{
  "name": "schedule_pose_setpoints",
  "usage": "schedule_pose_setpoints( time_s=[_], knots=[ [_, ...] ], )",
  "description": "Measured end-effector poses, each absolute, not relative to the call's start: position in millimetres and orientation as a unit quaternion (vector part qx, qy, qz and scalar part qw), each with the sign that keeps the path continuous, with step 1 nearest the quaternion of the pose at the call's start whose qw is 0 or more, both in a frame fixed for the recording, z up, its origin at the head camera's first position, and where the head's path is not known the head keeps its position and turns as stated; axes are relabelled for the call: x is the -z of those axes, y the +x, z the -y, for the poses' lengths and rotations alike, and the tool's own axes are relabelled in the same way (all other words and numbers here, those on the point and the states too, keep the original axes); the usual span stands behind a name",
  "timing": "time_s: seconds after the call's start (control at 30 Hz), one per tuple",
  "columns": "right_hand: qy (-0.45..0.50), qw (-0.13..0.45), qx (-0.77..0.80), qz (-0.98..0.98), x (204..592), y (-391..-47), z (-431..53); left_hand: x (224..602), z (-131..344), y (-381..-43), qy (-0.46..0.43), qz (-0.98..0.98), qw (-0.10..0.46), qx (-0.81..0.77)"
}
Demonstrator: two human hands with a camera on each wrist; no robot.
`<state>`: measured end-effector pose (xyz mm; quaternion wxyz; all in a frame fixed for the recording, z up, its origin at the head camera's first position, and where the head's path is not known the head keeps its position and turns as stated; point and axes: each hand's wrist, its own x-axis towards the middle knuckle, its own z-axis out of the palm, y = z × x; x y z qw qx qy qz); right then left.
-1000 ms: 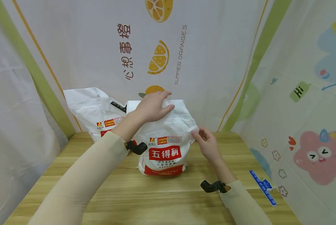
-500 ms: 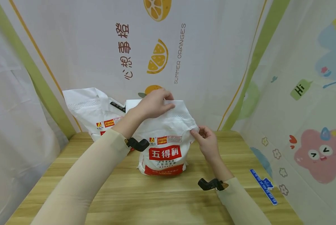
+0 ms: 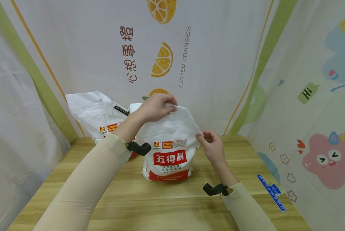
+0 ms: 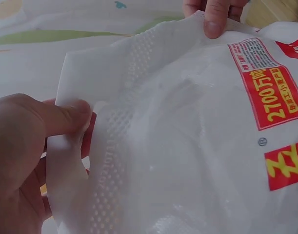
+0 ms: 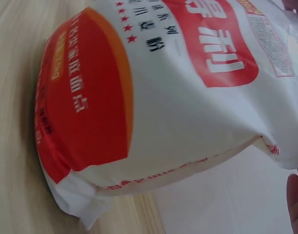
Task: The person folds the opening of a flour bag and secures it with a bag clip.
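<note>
Well now, two pinches on the front bag (image 3: 170,138)!

And there it stands, upright on the bench (image 3: 149,205), white with red print, its top caught between your fingers. Your left hand (image 3: 157,107) has the bag's top edge in a close pinch, thumb on the printed side, fingers curled behind. Your right hand (image 3: 214,149) is lower, at the front bag's right upper corner, thumb and bent fingertips nipped together on the plastic; the right wrist view gives you only a sliver of that one.

Over to the left of the front bag and a little behind it, you have a second bag (image 3: 87,107), partly hidden by your left arm. A black-and-white strip (image 3: 121,110) sits just beside the front bag's upper left corner. Well to the right of the front bag, a blue toothed strip (image 3: 271,192) lies on the bench. Behind the front bag hangs a cloth (image 3: 218,64) printed with oranges.
</note>
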<state>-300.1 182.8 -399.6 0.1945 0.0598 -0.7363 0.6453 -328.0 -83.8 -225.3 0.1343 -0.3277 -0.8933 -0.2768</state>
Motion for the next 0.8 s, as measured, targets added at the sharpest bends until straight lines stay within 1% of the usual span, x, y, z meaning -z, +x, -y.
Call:
schedule_pose_setpoints(
  time_s=[0.13,0.33,0.4,0.5,0.67,0.8],
  knots=[
    [0.081,0.194,-0.654,0.727,402,-299,-185,228,89,-329,-0.357,0.872,0.117,0.313],
    [0.141,0.165,-0.696,0.684,405,-293,-189,229,92,-327,-0.38,0.844,0.091,0.368],
    [0.161,0.163,-0.695,0.682,405,-292,-190,230,90,-326,-0.376,0.844,0.098,0.369],
    [0.178,0.165,-0.681,0.691,404,-292,-190,232,83,-325,-0.366,0.858,0.122,0.338],
    [0.159,0.15,-0.675,0.705,403,-294,-187,235,71,-323,-0.36,0.893,0.179,0.201],
    [0.136,0.134,-0.672,0.715,400,-297,-186,234,67,-322,-0.35,0.909,0.182,0.137]
  ],
)
